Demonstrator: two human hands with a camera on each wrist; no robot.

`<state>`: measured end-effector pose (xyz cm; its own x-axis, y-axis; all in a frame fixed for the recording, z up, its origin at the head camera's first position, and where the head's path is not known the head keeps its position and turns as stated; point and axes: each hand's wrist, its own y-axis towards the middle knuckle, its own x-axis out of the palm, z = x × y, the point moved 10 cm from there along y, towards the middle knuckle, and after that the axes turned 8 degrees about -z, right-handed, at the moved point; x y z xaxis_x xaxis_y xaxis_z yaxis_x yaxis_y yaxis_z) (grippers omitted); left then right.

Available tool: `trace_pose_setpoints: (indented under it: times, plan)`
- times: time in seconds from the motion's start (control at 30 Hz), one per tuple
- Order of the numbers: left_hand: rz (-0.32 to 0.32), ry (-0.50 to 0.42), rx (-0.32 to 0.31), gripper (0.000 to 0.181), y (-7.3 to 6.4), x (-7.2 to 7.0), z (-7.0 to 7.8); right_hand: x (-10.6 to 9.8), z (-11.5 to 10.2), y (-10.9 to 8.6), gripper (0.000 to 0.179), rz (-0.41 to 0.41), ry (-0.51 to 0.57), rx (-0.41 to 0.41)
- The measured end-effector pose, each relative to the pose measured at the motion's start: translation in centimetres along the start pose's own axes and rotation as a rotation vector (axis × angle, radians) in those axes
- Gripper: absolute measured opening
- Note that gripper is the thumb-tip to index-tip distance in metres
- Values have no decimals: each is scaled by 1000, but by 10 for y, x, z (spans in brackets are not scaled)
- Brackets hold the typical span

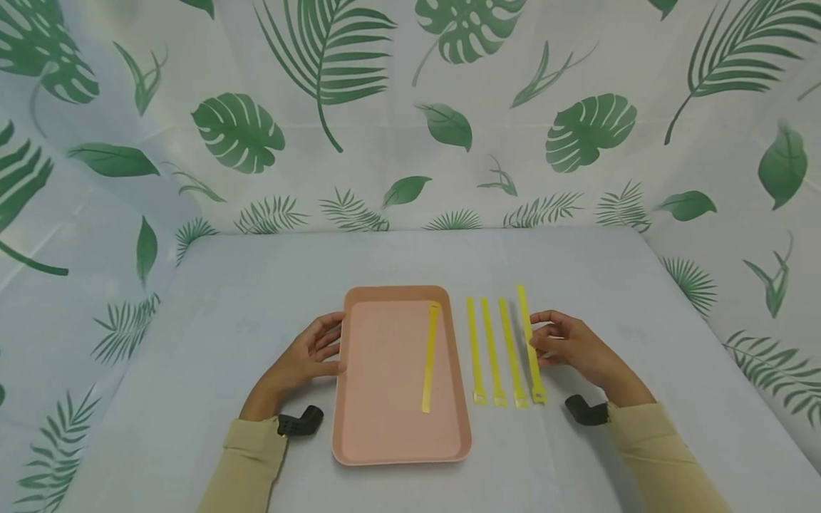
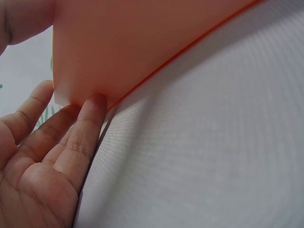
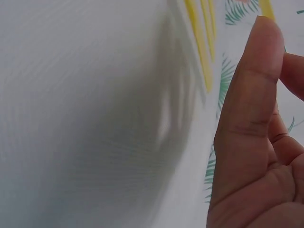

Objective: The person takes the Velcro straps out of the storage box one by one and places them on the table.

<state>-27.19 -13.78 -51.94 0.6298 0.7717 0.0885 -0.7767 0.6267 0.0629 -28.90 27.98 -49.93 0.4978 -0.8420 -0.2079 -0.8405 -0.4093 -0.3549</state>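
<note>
In the head view my right hand (image 1: 567, 345) pinches a yellow cable strap (image 1: 527, 335) with a slotted head at its near end. The strap stands slightly off the table. In the right wrist view the thumb (image 3: 259, 80) presses against it, and only a short bit of the strap (image 3: 267, 9) shows. My left hand (image 1: 314, 353) touches the left side of a pink tray (image 1: 400, 454) with extended fingers. Its fingertips (image 2: 92, 107) meet the tray's outer wall (image 2: 109, 52) in the left wrist view. Inside the tray, toward its right side, lies one yellow strap (image 1: 430, 363).
Three more yellow straps, among them the middle one (image 1: 492, 349), lie side by side between the tray and my right hand. A white cloth covers the table (image 1: 276, 271). Leaf-printed curtain (image 1: 385, 128) rises behind and at both sides. Each wrist carries a black camera (image 1: 301, 422).
</note>
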Motion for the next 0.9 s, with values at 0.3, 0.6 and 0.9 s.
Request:
trace_pose_setpoints:
  times: [0.3, 0.6, 0.9]
  plan:
    - [0, 6, 3, 94, 0, 0, 0, 0, 10, 1, 50, 15, -19, 54]
    - [6, -2, 11, 95, 0, 0, -1, -2, 19, 2, 46, 78, -82, 144]
    - [-2, 11, 13, 95, 0, -1, -1, -6, 17, 0, 47, 141, -179, 163]
